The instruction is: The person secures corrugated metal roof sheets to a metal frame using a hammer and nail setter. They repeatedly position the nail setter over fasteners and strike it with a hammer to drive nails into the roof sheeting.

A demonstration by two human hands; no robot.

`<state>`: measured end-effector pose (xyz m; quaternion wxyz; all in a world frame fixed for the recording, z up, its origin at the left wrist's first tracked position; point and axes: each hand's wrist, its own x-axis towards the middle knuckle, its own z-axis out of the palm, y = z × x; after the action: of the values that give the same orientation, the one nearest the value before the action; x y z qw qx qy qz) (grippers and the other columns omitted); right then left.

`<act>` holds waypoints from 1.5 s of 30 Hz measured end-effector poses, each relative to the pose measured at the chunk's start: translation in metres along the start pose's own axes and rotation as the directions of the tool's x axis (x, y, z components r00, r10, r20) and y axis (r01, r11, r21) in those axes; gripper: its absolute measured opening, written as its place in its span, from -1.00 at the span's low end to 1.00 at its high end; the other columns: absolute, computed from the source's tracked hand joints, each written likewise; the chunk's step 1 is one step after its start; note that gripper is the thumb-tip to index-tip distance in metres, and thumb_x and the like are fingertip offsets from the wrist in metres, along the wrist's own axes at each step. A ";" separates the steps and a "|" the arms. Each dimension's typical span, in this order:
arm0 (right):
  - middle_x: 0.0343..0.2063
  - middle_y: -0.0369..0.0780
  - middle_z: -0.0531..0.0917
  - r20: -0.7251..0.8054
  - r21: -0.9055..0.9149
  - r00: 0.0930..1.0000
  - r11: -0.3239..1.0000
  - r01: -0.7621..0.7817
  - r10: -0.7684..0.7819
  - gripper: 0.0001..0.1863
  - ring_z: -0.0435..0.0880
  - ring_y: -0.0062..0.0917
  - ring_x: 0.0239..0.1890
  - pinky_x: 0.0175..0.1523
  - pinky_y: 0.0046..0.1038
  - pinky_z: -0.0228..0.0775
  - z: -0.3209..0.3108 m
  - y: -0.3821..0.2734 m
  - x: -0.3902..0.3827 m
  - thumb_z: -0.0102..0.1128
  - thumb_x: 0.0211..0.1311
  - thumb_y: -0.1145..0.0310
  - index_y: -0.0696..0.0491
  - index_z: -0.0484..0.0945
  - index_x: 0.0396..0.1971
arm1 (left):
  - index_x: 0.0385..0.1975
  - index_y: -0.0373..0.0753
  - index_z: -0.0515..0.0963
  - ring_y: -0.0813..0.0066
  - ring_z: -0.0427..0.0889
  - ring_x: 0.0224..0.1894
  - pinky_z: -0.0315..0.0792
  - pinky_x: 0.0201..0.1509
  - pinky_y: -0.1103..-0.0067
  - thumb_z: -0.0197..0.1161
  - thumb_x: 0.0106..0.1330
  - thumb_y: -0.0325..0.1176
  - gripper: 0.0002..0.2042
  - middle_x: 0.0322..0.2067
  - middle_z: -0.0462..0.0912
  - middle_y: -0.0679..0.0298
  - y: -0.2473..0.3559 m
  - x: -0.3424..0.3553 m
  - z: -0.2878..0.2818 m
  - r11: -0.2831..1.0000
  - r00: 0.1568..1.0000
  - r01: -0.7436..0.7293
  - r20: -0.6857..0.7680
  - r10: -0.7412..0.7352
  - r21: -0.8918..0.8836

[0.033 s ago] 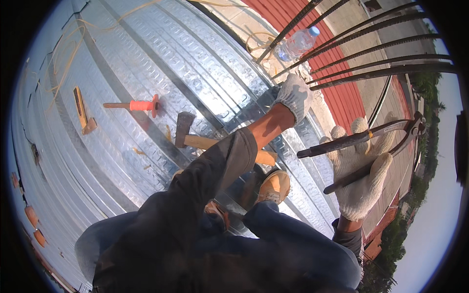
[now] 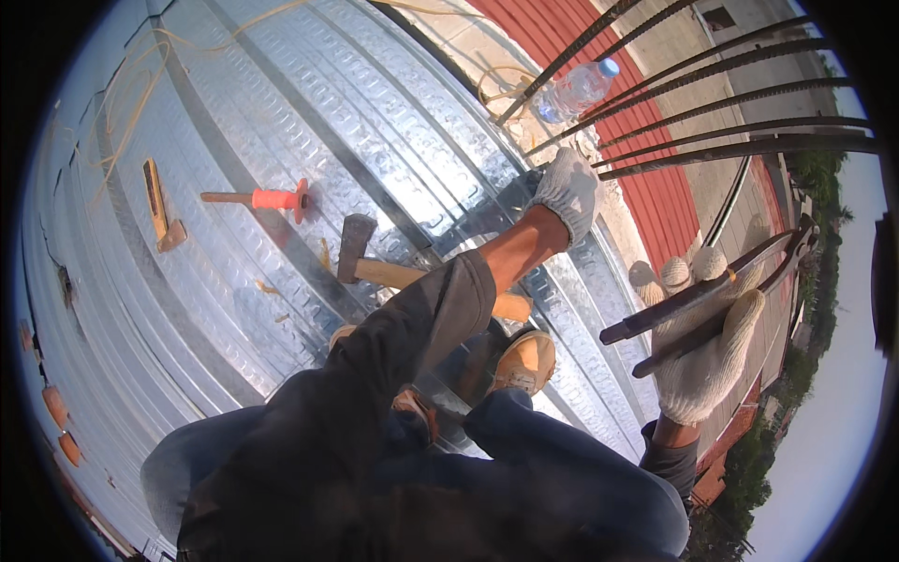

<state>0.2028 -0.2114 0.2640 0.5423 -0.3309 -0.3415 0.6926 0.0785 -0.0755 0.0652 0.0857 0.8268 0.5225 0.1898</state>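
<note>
**On ribbed metal decking, a gloved right hand cradles long pincers**

Off to the right side, the right hand (image 2: 698,375), in a pale knitted glove, loosely grasps the dark-handled pincers (image 2: 667,309). Its palm faces up; the upper handle lies across the fingers, and the lower one sits between thumb and palm. The handles stand a little apart, their ends toward the lower left and the tool's head toward the upper right.

The left hand (image 2: 569,187), gloved alike, is down at the base of several ribbed steel bars (image 2: 777,143) that fan outward. Its fingers are hidden, so I cannot tell whether it grasps anything. Just beyond it, a clear plastic bottle (image 2: 578,89) with a blue cap lies among the bars.

The left forearm crosses above a wooden-handled hammer (image 2: 354,248) on the metal decking (image 2: 225,272). Farther left lie a chisel (image 2: 276,199) with a coral-red guard and a small hatchet-like tool (image 2: 157,211). Near the hammer handle's end is a tan shoe (image 2: 526,363).
</note>
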 end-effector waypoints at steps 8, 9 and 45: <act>-0.52 -0.42 0.48 -0.417 -0.907 0.845 -0.093 -0.410 0.334 -0.47 0.47 -0.70 -0.56 -0.43 -0.46 0.39 -0.023 -0.071 0.098 0.19 0.62 0.19 0.15 0.59 0.42 | -0.26 -0.12 0.85 0.28 0.78 -0.15 0.44 -0.02 0.28 0.28 0.40 -0.28 -0.81 -0.35 0.81 0.23 0.008 -0.003 -0.043 0.994 0.992 -0.103 0.078 0.099 0.048; -0.52 -0.41 0.48 -0.429 -0.903 0.826 -0.191 -0.385 0.366 -0.51 0.48 -0.69 -0.55 -0.42 -0.46 0.40 -0.030 -0.063 0.111 0.18 0.60 0.20 0.15 0.62 0.35 | -0.20 -0.08 0.88 0.28 0.77 -0.13 0.42 -0.01 0.26 0.28 0.42 -0.26 -0.78 -0.31 0.83 0.27 0.009 -0.003 -0.047 0.992 0.986 -0.115 0.129 0.107 0.055; 0.17 0.12 0.70 -0.334 -0.775 0.482 -0.527 0.348 0.810 -0.48 0.67 -0.02 0.27 0.33 -0.11 0.53 -0.122 0.020 0.216 0.29 0.45 0.35 0.16 0.55 0.35 | 0.05 -0.23 0.81 0.10 0.69 0.11 0.42 0.33 0.13 0.20 0.60 -0.25 -0.70 0.03 0.80 0.23 0.053 -0.014 0.004 0.982 0.988 -0.002 0.152 -0.028 0.189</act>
<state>0.2519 0.0098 0.1621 -0.4595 -0.4101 -0.7419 0.2651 0.1190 -0.1108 0.0769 0.0484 0.8400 0.5353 0.0745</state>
